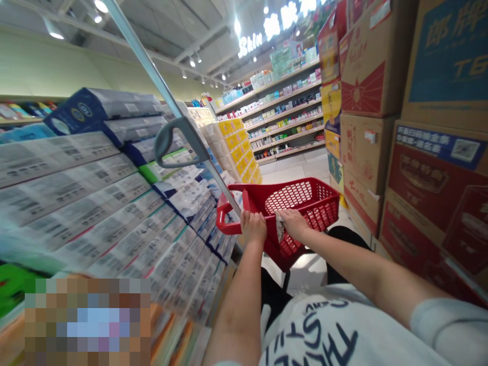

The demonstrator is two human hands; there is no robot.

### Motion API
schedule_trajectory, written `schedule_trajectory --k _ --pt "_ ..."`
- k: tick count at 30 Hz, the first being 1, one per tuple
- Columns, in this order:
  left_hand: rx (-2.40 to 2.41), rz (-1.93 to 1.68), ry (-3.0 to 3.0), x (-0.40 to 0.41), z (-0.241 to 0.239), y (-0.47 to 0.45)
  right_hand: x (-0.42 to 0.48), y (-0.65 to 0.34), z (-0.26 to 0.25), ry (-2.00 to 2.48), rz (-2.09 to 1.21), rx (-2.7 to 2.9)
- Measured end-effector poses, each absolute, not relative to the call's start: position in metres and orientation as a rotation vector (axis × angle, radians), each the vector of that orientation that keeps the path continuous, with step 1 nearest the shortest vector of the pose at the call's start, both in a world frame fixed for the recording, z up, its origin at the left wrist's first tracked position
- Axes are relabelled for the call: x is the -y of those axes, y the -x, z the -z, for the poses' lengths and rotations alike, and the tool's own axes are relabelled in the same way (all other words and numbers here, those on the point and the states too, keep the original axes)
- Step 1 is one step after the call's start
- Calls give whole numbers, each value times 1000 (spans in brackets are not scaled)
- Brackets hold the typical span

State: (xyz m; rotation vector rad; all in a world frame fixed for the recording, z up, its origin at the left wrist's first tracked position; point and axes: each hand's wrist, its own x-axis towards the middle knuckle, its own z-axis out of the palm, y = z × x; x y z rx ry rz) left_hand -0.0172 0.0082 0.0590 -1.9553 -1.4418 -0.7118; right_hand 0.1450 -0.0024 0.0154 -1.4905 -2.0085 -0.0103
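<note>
A red shopping basket (320,216) with perforated sides stands in front of my body. A long metal pull rod (183,117) with a grey grip (170,145) rises from its near left end and leans to the upper left. My left hand (253,227) is closed over the near rim, close to the foot of the rod. Farther right, my right hand (295,223) is closed at the same rim, with a small pale patterned item (280,227) at its fingertips. What that item is cannot be made out. The visible inside of the basket shows no goods.
Stacked white packs (95,183) line the left side, with yellow-fronted packs (234,147) beyond. Cardboard cartons (369,147) form a tall wall on the right. A pale floor aisle (293,170) leads to stocked shelves (282,109). A pixelated patch covers the lower left.
</note>
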Motion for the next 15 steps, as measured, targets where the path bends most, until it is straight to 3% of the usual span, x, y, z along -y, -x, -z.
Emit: schedule_trajectory --k 9,15 --pt "1518 753 2040 -5 -61 16 2 -128 -15 1316 6 2081" --pt "1494 729 1994 -5 -60 13 4 -136 -19 1521 -35 2015"
